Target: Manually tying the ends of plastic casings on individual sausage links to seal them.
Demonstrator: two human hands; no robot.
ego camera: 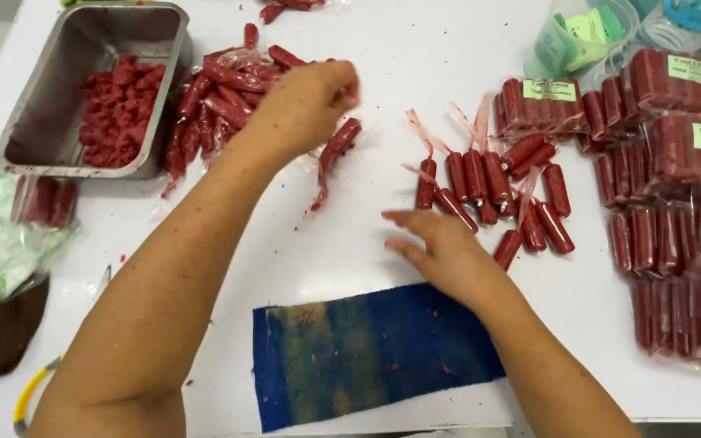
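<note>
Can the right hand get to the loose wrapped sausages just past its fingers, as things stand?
Probably yes. The right hand hovers open over bare white table, and the nearest wrapped sausages lie just beyond its fingertips with nothing between.

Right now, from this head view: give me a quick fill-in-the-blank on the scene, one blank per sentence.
1. The left hand reaches to the pile of red sausages beside the ____ tray.
2. The right hand hovers open above a ____ cloth.
3. The bagged packs at the right carry ____ labels.

Missing words: metal; blue; green
</note>
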